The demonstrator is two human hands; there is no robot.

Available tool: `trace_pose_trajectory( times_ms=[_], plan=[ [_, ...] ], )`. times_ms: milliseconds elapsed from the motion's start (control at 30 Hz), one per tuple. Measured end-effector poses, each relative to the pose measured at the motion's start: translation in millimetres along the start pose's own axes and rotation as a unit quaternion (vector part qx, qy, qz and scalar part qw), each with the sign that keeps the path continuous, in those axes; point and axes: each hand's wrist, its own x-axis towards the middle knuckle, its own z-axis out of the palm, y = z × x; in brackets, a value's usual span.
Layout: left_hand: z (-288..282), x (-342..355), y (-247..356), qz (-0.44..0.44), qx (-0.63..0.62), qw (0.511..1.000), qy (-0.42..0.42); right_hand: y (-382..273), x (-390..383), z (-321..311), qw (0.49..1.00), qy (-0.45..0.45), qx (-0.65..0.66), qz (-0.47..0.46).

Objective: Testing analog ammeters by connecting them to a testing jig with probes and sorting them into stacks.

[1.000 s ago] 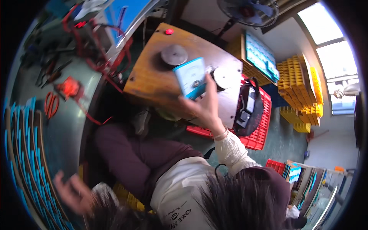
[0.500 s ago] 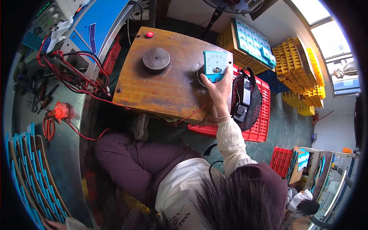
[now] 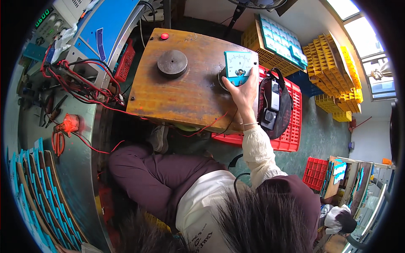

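My right hand (image 3: 244, 93) is closed round the lower part of an analog panel meter (image 3: 238, 63) with a white dial and teal edging, thumb on its left and fingers on its right. The meter is at the right side of a worn wooden box top (image 3: 190, 101), over a dark round piece (image 3: 221, 78) that it mostly covers. A thick dark metal disc (image 3: 172, 63) lies further left on the box, and a red button (image 3: 165, 36) sits at its far left corner. Of my left arm only a pale cuff (image 3: 90, 248) shows at the lower left edge; the fingers there are hidden.
On the left metal bench are red-handled scissors (image 3: 58, 143), an orange-red lump (image 3: 68, 125), tangled red and black leads (image 3: 80, 86) and dividers holding teal-edged pieces (image 3: 50, 194). A red crate (image 3: 291, 126) with a black bag (image 3: 276, 114) stands right of the box. Another person (image 3: 339, 219) is at the far right.
The whole view has shifted slightly. My right hand still holds the meter, which sits more upright, and its needle appears to have moved. My left hand has slipped almost out of view.
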Motion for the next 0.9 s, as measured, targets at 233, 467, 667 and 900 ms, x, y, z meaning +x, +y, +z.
trace_pose_trajectory(
  times_ms=[233, 467, 667, 900],
  plan=[
    [-12.4, 10.2, 10.7, 0.035, -0.037, 0.997, 0.056, -1.0, 5.5, -2.4, 1.0, -0.026, 0.0, -0.016],
    [8.5, 6.7, 25.8, -0.006, -0.089, 0.993, 0.083, 7.9, 11.2, -0.3, 0.999, -0.032, -0.006, -0.028],
    [16.3, 13.2, 91.1, -0.049, 0.023, 0.982, 0.181, 10.3, 23.9, 6.9, 0.999, -0.041, -0.012, -0.032],
    [19.7, -25.4, 127.5, -0.195, -0.161, 0.959, 0.13, -29.5, -1.2, 20.4, 0.998, -0.039, 0.021, -0.049]
  ],
)
